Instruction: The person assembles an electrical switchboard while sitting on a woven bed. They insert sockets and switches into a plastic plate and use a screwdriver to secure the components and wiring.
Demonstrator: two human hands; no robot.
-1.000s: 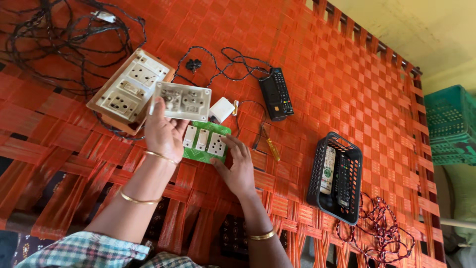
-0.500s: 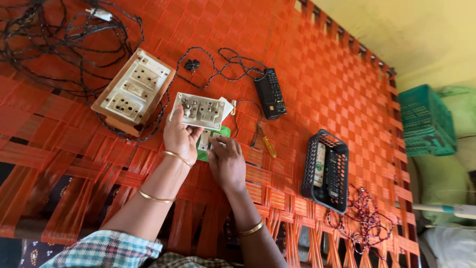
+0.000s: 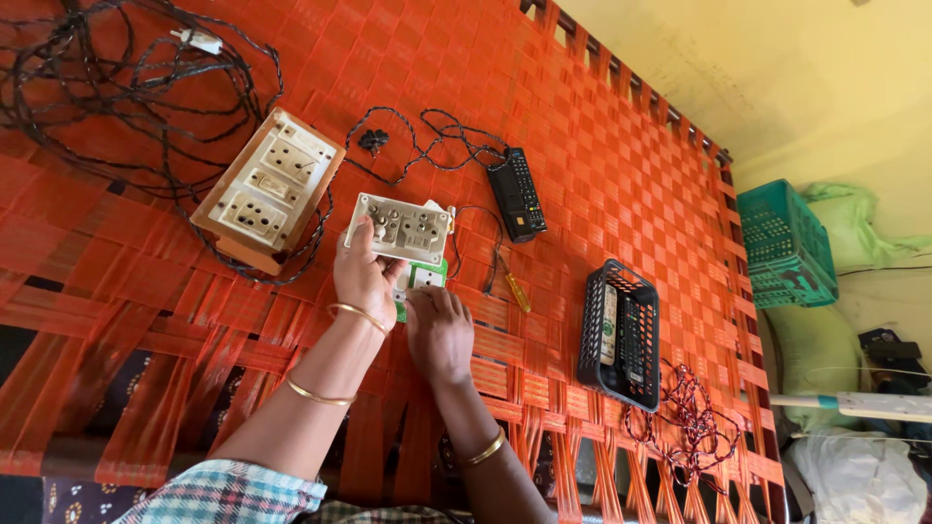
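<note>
My left hand (image 3: 363, 278) holds a white switch-and-socket plate (image 3: 400, 228) by its near edge, lifted just above the orange woven cot (image 3: 631, 175). My right hand (image 3: 439, 330) rests palm down on a green-and-white switch box (image 3: 425, 277), which lies mostly hidden under the plate and both hands. A screwdriver with a yellow handle (image 3: 514, 288) lies just right of my right hand.
A wooden switchboard (image 3: 268, 190) lies to the left among tangled black wires (image 3: 107, 78). A black remote (image 3: 515, 193) sits behind the plate. A black basket (image 3: 621, 335) holding remotes stands to the right, with a red-black cord (image 3: 691, 427) near it. A teal crate (image 3: 784, 245) stands beyond the cot.
My left hand has slid to the plate's near edge and my right hand has closed in over the green box. The camera view has shifted.
</note>
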